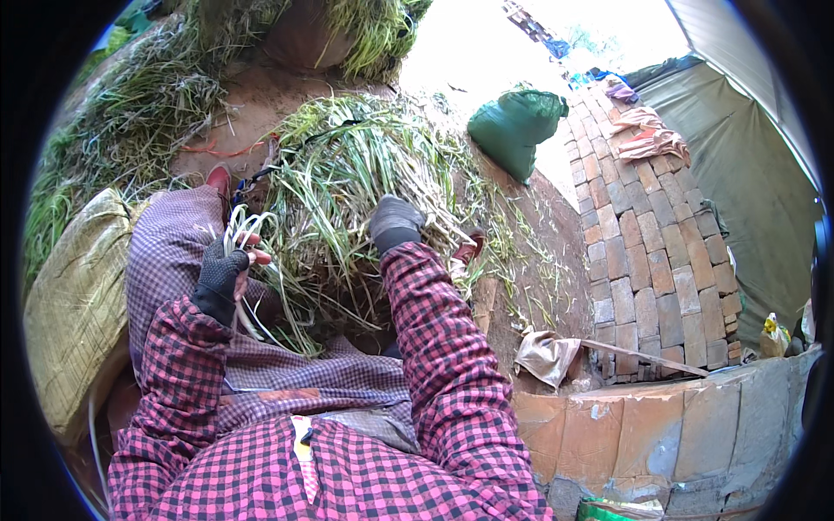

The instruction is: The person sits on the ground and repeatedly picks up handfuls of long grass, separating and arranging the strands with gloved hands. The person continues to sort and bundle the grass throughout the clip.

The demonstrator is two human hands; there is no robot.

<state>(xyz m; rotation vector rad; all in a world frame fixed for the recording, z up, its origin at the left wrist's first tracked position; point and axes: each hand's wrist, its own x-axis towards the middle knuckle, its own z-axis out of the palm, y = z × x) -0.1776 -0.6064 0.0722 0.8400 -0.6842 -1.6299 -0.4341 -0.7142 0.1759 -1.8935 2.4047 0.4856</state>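
My left hand, in a dark fingerless glove, is closed around a small bunch of pale plant stalks, whose looped ends stick up above the fingers and whose other ends hang below. My right hand, in a grey glove, rests on a large heap of long green leafy stalks lying in front of me between my shoes. Its fingertips are hidden from view, so whether it grips any stalks cannot be told. A dark strap lies over the heap's far side.
More green stalks are piled at the upper left. A yellowish woven sack stands by my left leg. To the right are a green sack, a stacked brick surface, a pale cloth, a wooden stick and a low wall.
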